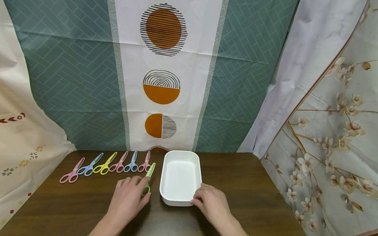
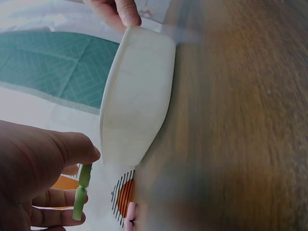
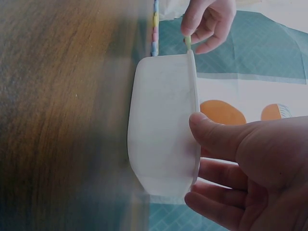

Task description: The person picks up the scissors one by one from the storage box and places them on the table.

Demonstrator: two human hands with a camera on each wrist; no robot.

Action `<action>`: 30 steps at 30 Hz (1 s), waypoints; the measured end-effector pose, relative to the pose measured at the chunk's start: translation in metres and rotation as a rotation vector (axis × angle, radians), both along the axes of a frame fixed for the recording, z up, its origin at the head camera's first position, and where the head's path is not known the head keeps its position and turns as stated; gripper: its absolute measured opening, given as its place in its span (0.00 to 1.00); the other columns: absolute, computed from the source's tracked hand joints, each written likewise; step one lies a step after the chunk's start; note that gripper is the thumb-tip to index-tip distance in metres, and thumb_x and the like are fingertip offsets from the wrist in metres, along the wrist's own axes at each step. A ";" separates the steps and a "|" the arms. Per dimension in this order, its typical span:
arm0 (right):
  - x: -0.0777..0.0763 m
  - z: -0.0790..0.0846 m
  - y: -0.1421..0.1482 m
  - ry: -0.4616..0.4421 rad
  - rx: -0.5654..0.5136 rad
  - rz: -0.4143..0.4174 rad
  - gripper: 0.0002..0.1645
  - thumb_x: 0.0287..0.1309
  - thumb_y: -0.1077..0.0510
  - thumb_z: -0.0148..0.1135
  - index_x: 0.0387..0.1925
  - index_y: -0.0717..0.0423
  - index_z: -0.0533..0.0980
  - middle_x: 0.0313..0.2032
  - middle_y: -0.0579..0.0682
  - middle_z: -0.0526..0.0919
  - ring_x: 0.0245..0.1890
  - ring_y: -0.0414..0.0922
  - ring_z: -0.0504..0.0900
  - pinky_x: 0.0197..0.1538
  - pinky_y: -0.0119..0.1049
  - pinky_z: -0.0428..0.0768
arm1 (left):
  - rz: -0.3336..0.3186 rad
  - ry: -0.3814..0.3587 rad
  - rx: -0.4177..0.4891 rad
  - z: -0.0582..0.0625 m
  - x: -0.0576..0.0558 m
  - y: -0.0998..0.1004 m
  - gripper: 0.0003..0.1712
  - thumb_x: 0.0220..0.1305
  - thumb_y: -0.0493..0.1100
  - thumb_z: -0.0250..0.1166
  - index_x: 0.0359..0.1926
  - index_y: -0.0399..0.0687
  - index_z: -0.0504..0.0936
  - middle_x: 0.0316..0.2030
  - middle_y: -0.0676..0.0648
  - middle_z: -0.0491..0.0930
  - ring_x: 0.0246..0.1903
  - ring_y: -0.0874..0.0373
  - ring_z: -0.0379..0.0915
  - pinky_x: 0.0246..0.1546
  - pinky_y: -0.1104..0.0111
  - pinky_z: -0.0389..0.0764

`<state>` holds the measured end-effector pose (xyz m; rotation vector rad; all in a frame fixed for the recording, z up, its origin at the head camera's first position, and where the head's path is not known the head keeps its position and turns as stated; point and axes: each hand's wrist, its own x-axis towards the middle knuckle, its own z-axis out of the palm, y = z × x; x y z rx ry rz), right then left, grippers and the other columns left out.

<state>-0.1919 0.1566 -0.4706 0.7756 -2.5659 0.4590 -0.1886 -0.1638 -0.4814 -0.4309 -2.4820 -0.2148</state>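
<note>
My left hand (image 1: 128, 195) grips a pair of green scissors (image 1: 151, 169) by the handles, just left of the white rectangular dish (image 1: 180, 178). The scissors' blades point away from me; part of the handles is hidden behind the fingers. In the left wrist view the green scissors (image 2: 82, 195) are seen edge-on between thumb and fingers, off the table. My right hand (image 1: 213, 202) pinches the dish's rim at its near right corner, thumb on the near side. The dish stands upright on the table, and its visible inside is bare.
Several closed scissors lie in a row at the back left of the dark wooden table (image 1: 248, 193): pink (image 1: 72, 173), blue (image 1: 89, 167), yellow (image 1: 104, 166), then pink, blue and pink again. Patterned curtains (image 1: 248, 82) hang behind and beside the table.
</note>
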 end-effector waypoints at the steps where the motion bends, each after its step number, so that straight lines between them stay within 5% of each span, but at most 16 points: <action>1: 0.000 0.000 0.000 0.002 0.001 0.000 0.12 0.49 0.50 0.88 0.25 0.40 0.87 0.31 0.32 0.85 0.45 0.41 0.89 0.40 0.37 0.86 | 0.003 -0.003 -0.001 -0.001 0.000 -0.001 0.29 0.53 0.49 0.86 0.55 0.49 0.88 0.42 0.44 0.87 0.40 0.42 0.82 0.46 0.39 0.80; 19: 0.000 0.001 -0.001 -0.010 -0.001 0.001 0.12 0.50 0.51 0.88 0.25 0.40 0.87 0.31 0.32 0.84 0.38 0.38 0.86 0.36 0.34 0.83 | 0.052 -0.102 -0.030 -0.011 0.003 -0.005 0.27 0.53 0.49 0.87 0.52 0.50 0.88 0.37 0.46 0.84 0.37 0.44 0.80 0.43 0.40 0.80; 26: 0.001 0.000 -0.002 -0.006 0.014 -0.014 0.11 0.49 0.51 0.88 0.26 0.41 0.88 0.32 0.32 0.89 0.56 0.46 0.90 0.47 0.42 0.89 | 0.069 -0.137 -0.059 -0.016 0.003 -0.004 0.26 0.52 0.49 0.86 0.51 0.50 0.87 0.34 0.47 0.82 0.35 0.44 0.79 0.40 0.42 0.78; 30: 0.001 0.001 -0.002 -0.011 0.014 -0.016 0.11 0.49 0.51 0.88 0.26 0.41 0.88 0.32 0.32 0.89 0.56 0.47 0.90 0.48 0.42 0.89 | 0.090 -0.177 -0.070 -0.018 0.002 -0.005 0.25 0.52 0.50 0.86 0.50 0.50 0.88 0.33 0.46 0.82 0.35 0.44 0.79 0.40 0.42 0.78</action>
